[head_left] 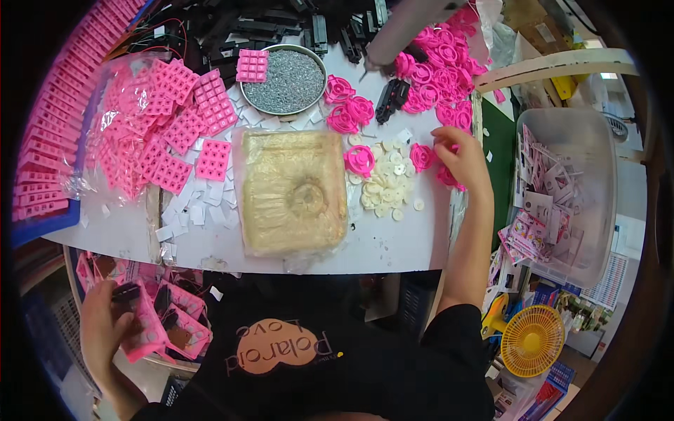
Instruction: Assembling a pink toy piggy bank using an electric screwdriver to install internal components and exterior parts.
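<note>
At the lower left, my left hand (102,326) is closed on a pink plastic housing (146,323), which has a dark part near my fingertips. More pink housings (188,309) lie in a bin beneath it. My right hand (463,161) is at the right of the table, fingers curled over pink ring-shaped parts (449,178); some pink shows between the fingertips. Left of it are another pink ring part (421,158) and a pile of cream discs (386,184). A plastic-wrapped, yellowish block with a hollow (291,193) lies in front of me.
A round tin of small metal screws (284,83) stands at the back, a pink grid piece (252,66) on its rim. Pink grid pieces (184,133) heap at left, pink rings (439,67) at back right. A clear bin (604,189) and yellow fan (532,341) stand right.
</note>
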A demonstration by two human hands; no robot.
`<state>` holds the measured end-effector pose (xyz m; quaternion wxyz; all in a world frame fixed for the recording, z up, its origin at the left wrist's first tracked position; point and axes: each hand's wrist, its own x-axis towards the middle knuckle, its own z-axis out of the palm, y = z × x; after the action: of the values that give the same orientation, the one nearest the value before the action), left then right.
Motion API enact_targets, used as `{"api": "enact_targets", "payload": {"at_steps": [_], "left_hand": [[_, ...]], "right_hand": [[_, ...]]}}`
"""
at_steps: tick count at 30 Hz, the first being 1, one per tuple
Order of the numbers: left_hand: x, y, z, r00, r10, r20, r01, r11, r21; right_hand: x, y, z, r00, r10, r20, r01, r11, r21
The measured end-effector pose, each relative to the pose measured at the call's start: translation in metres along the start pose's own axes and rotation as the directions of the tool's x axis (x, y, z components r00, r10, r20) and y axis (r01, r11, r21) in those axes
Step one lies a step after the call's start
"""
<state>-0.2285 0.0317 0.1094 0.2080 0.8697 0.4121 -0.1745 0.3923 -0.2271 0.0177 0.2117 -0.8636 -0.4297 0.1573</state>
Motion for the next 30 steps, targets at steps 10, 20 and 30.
{"api": "enact_targets", "payload": {"at_steps": [10,20,30], "left_hand": [[0.108,0.149,0.064,0.675,0.674,-0.3,-0.733,0.661,-0.162],[0.156,0.207,0.108,0.509,0.811,-0.289,-0.81,0.565,0.159],[0.193,0.122,-0.018,0.54,0.51,-0.669,-0.736,0.671,-0.083]], "right_hand": [[-0.028,-0.108,0.039,0.928,-0.346,-0.137,0.347,0.938,-0.013],[-0.043,-0.167,0.118,0.926,-0.369,0.078,0.377,0.912,-0.159],[-0.04,-0.176,0.109,0.938,-0.322,0.127,0.318,0.947,0.056]]}}
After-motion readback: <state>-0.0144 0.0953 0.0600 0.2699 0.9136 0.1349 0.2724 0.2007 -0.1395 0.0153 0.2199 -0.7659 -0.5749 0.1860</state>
